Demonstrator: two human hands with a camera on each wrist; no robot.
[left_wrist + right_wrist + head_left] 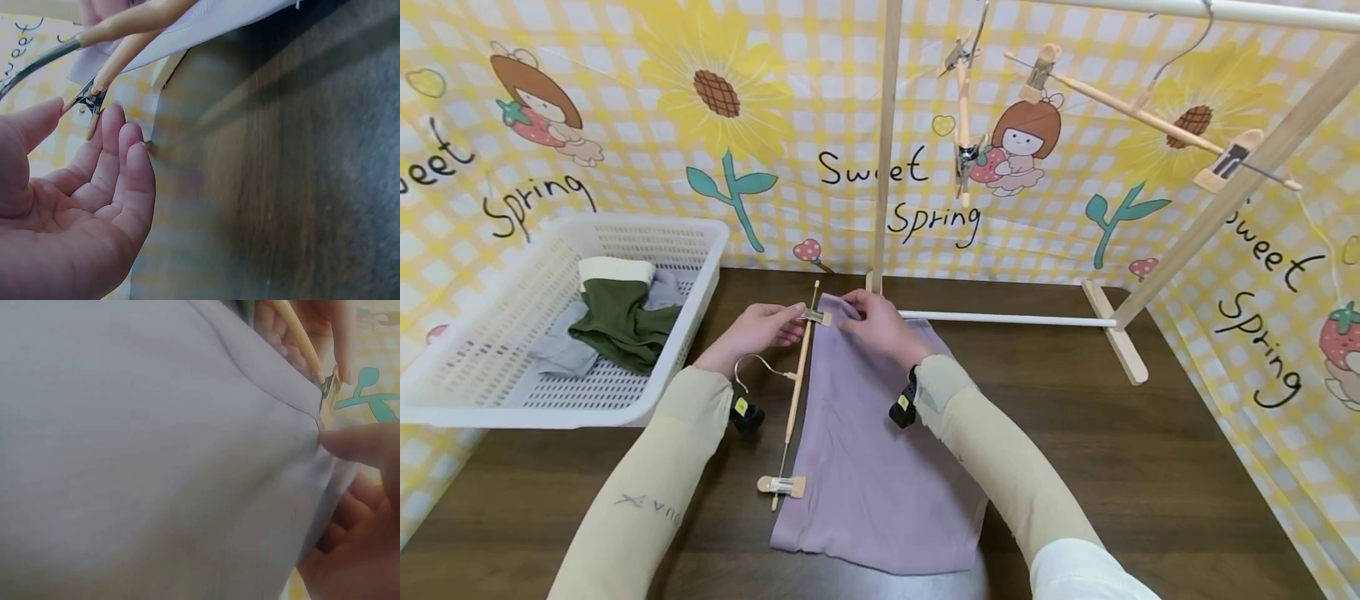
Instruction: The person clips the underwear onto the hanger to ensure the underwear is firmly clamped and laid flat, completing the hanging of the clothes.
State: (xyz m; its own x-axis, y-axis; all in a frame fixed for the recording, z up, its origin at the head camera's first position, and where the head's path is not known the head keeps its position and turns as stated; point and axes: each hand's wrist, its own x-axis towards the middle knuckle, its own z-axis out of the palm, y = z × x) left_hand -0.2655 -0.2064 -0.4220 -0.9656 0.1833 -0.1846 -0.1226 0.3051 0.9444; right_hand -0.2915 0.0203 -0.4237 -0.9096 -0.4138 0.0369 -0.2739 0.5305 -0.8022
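Note:
A lilac garment lies spread on the table, its stitched band along the left edge. Beside that edge is a wooden clip hanger with a metal hook. My left hand pinches the far clip of the hanger between thumb and fingers. In the right wrist view, the clip's jaws meet the band at its corner. Close to this clip, my right hand grips the far corner of the garment, thumb on top and fingers beneath. The near clip lies at the band's other end, overlapping its edge.
At the left stands a white basket holding a green garment with a white band and grey cloth. Behind on the right rises a rack of wooden posts and white bars. Two clip hangers hang from its top bar.

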